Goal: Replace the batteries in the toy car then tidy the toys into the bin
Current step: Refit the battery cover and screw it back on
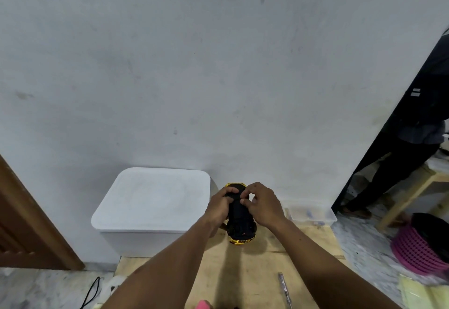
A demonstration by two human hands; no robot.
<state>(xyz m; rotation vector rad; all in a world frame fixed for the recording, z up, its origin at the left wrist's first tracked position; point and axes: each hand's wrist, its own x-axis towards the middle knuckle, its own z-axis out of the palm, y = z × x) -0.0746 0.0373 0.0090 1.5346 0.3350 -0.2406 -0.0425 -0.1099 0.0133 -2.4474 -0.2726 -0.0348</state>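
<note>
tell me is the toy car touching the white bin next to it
Apart. In the head view the toy car, held underside up in both the left hand and the right hand, sits right of the white bin, with wall visible between them.

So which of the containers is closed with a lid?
The big white bin left of the toy car; the clear tub and pink basket are lidless.

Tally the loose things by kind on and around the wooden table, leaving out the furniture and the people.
Toy car, held in both hands, left hand and right hand: 1
White lidded bin: 1
Clear plastic box: 1
Pink basket: 1
Pen-like tool on the table: 1
Total: 5
</note>
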